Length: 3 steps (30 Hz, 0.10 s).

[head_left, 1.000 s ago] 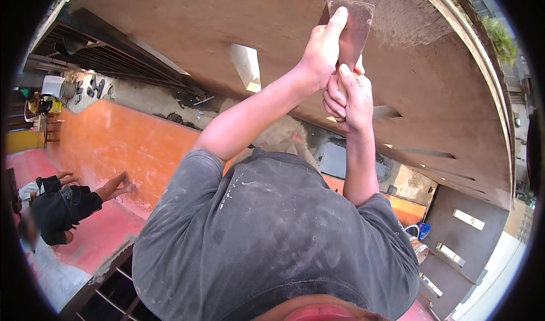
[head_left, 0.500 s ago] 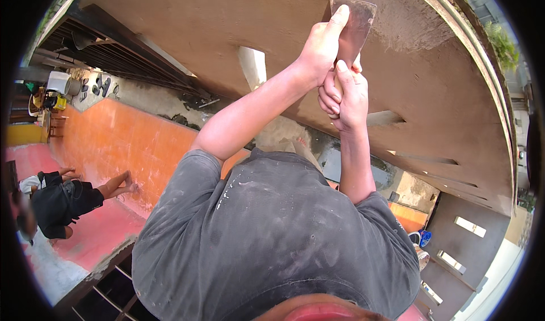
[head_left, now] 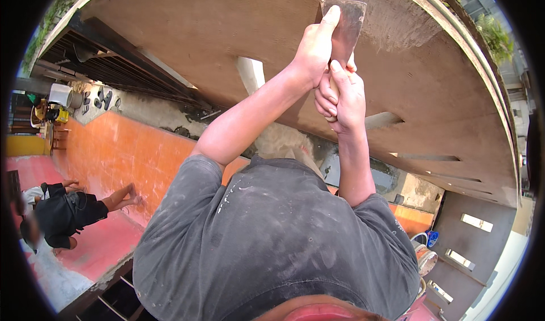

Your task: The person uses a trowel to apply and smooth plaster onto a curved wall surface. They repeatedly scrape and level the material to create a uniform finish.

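A wide-bladed scraper (head_left: 351,28) is held up in front of me against the brown wall (head_left: 187,20), its blade edge pointing up. My left hand (head_left: 313,48) presses its thumb on the blade's left side, and the fingers behind are mostly hidden. Lower down, my right hand (head_left: 345,101) wraps round the handle with its thumb pointing up. Most of the handle is hidden by the fingers. Beside the blade, a paler, roughened patch (head_left: 392,17) shows on the wall. Whether the blade touches the wall I cannot tell.
Slots (head_left: 251,74) cut through the wall. At left, another person (head_left: 68,213) in dark clothes is on a pink surface (head_left: 108,247) next to an orange one (head_left: 125,145). A dark slatted metal gate (head_left: 108,54) stands upper left. Buckets (head_left: 424,258) are at lower right.
Both hands and the scraper appear slightly further left in the view, and the whole scene has shifted a little. My grip on the scraper looks the same.
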Available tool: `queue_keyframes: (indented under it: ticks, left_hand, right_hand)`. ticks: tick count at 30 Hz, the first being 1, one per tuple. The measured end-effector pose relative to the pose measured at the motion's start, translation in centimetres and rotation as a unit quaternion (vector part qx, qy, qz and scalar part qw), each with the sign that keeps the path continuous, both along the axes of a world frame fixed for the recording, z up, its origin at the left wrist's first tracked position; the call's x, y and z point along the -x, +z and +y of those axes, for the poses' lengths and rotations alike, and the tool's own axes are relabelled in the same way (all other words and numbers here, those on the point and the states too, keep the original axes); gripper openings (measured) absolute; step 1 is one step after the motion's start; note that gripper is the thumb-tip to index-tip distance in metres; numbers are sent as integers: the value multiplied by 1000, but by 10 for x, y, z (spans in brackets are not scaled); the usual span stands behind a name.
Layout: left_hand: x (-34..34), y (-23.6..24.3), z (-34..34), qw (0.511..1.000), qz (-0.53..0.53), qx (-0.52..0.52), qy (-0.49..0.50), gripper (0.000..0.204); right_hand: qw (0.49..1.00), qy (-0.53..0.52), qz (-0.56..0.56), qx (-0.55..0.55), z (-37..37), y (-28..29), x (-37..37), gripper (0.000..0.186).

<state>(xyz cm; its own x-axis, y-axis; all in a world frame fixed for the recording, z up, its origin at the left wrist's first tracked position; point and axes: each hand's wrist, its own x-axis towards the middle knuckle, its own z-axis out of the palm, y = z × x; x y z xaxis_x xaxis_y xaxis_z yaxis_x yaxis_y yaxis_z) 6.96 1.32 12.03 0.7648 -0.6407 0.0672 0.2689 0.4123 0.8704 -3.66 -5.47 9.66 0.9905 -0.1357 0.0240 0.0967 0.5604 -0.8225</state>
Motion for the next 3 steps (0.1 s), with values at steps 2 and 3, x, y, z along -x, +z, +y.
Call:
queue_keyframes:
  ticks: [2, 3]
  left_hand:
    - [-2, -4, 0, 1000, -1, 3, 4, 68]
    - [-5, -6, -1, 1000, -3, 4, 5, 66]
  right_hand:
    - [1000, 8, -4, 12, -3, -5, -2, 31]
    - [1000, 11, -7, 17, -6, -8, -6, 32]
